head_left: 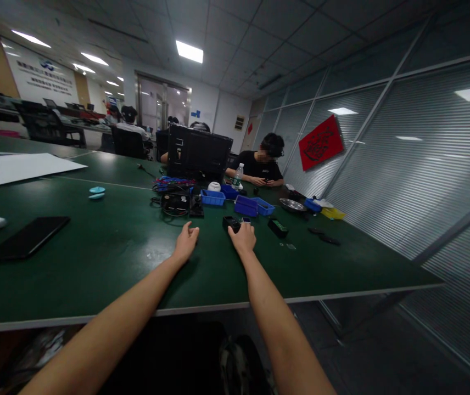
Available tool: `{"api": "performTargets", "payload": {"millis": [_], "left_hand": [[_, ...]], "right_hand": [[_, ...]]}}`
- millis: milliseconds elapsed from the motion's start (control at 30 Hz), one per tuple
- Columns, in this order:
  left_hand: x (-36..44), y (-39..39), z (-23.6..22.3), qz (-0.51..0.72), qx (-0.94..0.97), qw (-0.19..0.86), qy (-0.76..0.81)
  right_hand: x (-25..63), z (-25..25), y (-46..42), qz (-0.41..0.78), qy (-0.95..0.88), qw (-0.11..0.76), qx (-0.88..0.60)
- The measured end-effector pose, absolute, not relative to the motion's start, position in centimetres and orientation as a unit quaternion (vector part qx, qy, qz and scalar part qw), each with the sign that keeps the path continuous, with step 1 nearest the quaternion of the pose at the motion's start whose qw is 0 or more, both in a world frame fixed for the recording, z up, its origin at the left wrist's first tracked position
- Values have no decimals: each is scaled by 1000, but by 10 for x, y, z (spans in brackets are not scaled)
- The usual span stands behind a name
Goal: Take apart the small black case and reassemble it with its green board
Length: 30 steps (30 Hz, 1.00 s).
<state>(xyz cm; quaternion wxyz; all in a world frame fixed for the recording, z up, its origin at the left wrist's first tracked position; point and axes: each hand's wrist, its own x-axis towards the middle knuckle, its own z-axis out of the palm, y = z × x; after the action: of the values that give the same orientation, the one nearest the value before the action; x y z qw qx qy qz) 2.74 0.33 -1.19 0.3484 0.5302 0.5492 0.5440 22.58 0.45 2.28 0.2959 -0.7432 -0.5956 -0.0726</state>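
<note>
While the left hand [186, 242] is unclenched, with no held object visible, the right hand [243, 239] meets the small black device [230, 222]; whether its fingers close around it cannot be determined. The device lies just ahead and slightly left of the right hand, nearer to it than to the left. Its long axis appears to slant from far left to near right. Blue trays [212, 198] border it beyond; green counter [218, 274] surface separates it from the near edge.

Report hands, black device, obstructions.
Left hand: open, empty, above table. Right hand: at black device, grip unclear. Blue trays beyond.
</note>
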Motion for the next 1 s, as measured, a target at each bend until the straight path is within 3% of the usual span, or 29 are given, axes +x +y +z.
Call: {"api": "performTargets", "payload": {"millis": [300,533,767,1000], "left_hand": [[27,6,-15,544,536,343,546],[28,4,-12,540,531,353,549],[30,2,-9,544,529,360,543],[30,-1,-7,546,528,366,539]], "right_hand": [[224,18,6,-13,-588,223,-777],[209,15,1,-90,-675,218,-699],[200,10,4,-70,-676,210,-703],[198,14,-1,-85,-757,296,-577]]}}
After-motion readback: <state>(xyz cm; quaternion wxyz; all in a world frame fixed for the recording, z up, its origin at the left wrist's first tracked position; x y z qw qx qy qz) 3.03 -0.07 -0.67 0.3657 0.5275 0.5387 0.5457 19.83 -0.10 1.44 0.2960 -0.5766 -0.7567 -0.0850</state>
